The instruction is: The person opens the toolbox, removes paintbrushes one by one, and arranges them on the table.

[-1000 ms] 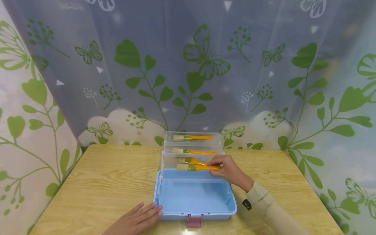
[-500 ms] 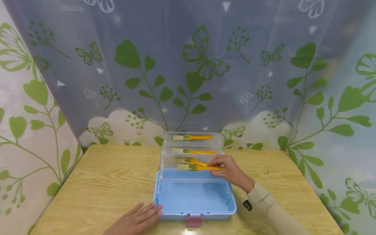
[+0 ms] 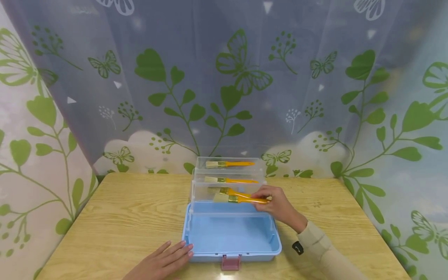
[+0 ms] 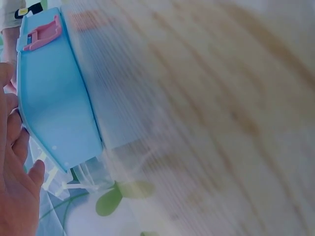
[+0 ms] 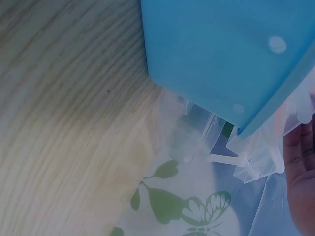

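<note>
In the head view my right hand (image 3: 278, 204) pinches the orange handle of a flat paintbrush (image 3: 241, 199), its pale bristles pointing left over the lowest clear tray (image 3: 202, 204). Just behind it, a second brush (image 3: 228, 191) has its handle end overlapped by my fingers. One brush (image 3: 241, 181) lies in the middle tray and another (image 3: 238, 164) in the top tray. These stepped trays rise from the back of an open light-blue box (image 3: 257, 254). My left hand (image 3: 159, 261) lies with straight fingers touching the box's front left corner.
The box stands on a wood-grain table (image 3: 133, 217), its pink latch (image 3: 231, 263) hanging down in front. Patterned curtains (image 3: 175, 97) enclose the table at the back and sides. A small black device (image 3: 297, 247) sits at the right cuff.
The right hand and the pinched brush have shifted slightly to the right during the last half second. The left hand, the box and the brushes in the upper trays stay in place.
</note>
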`<state>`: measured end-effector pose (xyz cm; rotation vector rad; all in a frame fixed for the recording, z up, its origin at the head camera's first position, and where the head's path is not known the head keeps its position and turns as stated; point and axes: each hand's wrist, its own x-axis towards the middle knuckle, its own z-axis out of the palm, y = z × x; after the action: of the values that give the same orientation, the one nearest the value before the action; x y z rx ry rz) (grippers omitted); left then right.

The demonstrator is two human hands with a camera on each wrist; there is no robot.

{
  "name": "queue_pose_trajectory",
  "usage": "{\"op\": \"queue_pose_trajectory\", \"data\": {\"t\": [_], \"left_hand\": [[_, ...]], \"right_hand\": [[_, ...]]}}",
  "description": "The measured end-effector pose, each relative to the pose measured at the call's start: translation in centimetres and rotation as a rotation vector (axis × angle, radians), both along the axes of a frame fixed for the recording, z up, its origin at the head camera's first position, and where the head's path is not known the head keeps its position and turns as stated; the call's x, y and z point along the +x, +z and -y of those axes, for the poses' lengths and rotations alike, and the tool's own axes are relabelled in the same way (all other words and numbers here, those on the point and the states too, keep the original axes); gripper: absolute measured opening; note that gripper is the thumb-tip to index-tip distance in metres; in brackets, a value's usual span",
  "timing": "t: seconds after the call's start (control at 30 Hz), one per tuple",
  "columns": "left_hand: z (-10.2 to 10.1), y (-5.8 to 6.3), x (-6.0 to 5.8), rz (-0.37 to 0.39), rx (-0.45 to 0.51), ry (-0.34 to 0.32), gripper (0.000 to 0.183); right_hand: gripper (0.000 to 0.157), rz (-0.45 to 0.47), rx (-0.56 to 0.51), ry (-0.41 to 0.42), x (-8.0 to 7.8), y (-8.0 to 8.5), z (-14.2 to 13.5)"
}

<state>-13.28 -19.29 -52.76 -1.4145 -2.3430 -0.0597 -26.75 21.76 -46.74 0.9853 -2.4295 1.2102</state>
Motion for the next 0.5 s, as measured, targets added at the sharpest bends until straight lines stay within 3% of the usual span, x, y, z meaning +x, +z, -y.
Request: {"op": "queue_pose_trajectory", "data": {"t": [0.27,0.5], "left_hand": [[-0.1,-0.3,-0.1,-0.035,0.039,-0.015,0.075],[-0.1,-0.3,-0.1,-0.024,0.05,-0.028,0.074]], "right_hand": [[0.018,-0.022,-0.061,-0.012,1.9,2.2,0.1],[0.019,-0.052,-0.09,-0.016,2.2,2.1,-0.3]]}}
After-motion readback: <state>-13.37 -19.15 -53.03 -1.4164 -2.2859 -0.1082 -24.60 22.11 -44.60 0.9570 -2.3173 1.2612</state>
